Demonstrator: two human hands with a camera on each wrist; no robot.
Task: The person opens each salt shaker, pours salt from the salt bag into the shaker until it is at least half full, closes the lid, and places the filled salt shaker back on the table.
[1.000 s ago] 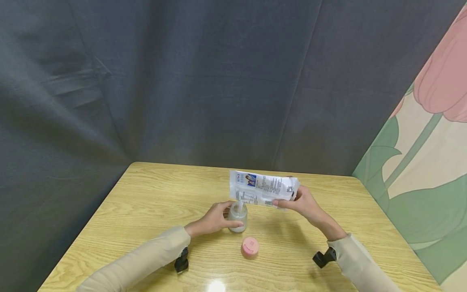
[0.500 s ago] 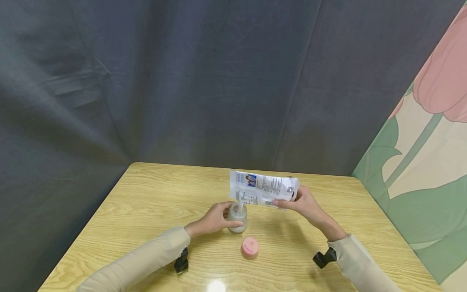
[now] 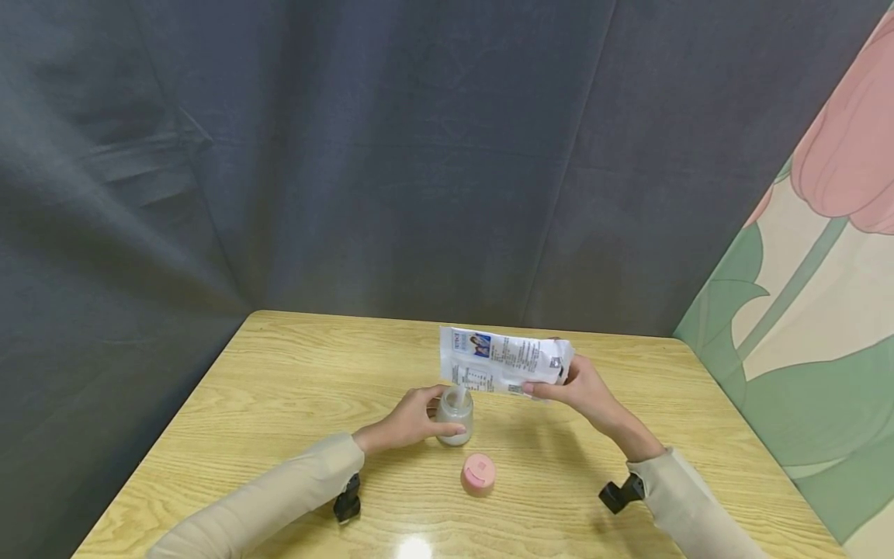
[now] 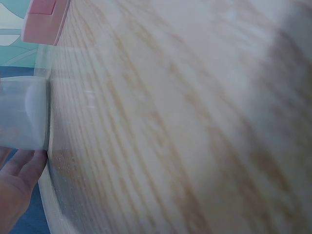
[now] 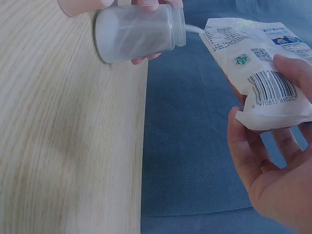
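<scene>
A clear glass jar (image 3: 463,415) stands upright on the wooden table, and my left hand (image 3: 408,421) grips it round the side with thumb and fingers. White matter fills its lower part. Above it, my right hand (image 3: 583,392) holds a white printed bag (image 3: 504,365) by its right end. The bag tilts toward the jar. In the right wrist view a thin white stream (image 5: 194,29) runs from the bag's corner into the jar's mouth, and a barcode shows on the bag (image 5: 246,53). A pink lid (image 3: 479,475) lies in front of the jar.
The wooden table (image 3: 300,365) ends at a dark blue-grey curtain (image 3: 419,194) behind and to the left. On the right hangs a cloth with a tulip pattern (image 3: 789,373). A black wrist camera (image 3: 347,501) sits under the left cuff, another (image 3: 620,494) under the right.
</scene>
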